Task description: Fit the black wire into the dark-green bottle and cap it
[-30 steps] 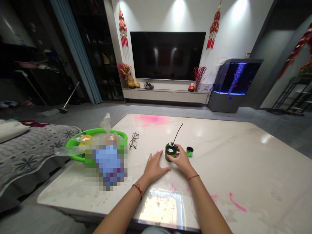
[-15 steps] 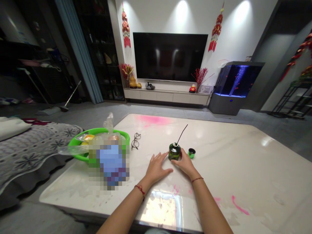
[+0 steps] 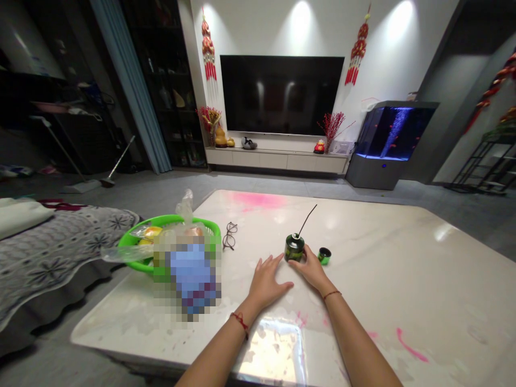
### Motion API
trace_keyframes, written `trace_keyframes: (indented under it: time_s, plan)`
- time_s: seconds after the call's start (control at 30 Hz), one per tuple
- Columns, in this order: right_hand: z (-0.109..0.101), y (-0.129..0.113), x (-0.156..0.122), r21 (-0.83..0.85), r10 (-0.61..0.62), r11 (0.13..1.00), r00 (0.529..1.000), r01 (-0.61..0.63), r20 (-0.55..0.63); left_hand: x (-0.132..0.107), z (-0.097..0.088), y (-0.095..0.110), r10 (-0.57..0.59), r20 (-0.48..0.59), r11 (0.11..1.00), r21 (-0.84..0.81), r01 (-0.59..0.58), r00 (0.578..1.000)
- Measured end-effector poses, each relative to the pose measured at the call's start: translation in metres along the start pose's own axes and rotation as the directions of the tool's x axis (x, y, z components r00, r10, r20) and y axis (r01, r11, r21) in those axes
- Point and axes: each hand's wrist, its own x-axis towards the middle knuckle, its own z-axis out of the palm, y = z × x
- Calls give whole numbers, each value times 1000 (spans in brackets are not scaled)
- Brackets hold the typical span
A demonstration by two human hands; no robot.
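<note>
A dark green cylindrical tin stands on the white marble-look table, with a thin black stick rising at a slant from its top. My right hand cups the tin's near right side, fingers and thumb against it. My left hand lies flat on the table with fingers spread, just left of the tin and not touching it. A small green cap with a dark top stands to the right of the tin, apart from my right hand.
A pair of glasses lies left of my left hand. Beyond them is a bright green basket with plastic bags, beside a pixelated blurred patch. A patterned bedcover lies at the left, and pink stains mark the tabletop.
The whole view has shifted slightly, with the table sliding right in the picture. The tin and cap stay in place on the table. My right hand sits slightly lower on the tin.
</note>
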Motion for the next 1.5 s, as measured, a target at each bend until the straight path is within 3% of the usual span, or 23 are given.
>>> trace_keyframes:
  time_s: [0.83,1.5]
  plan:
    - [2,36,70,-12,71,997,997,-71,14,2,0,-1,-70,-90,994,-90,62,993]
    - [3,40,88,4,81,997,997,-81,-6,3,-2,2,-115,-104,984,-147,99,988]
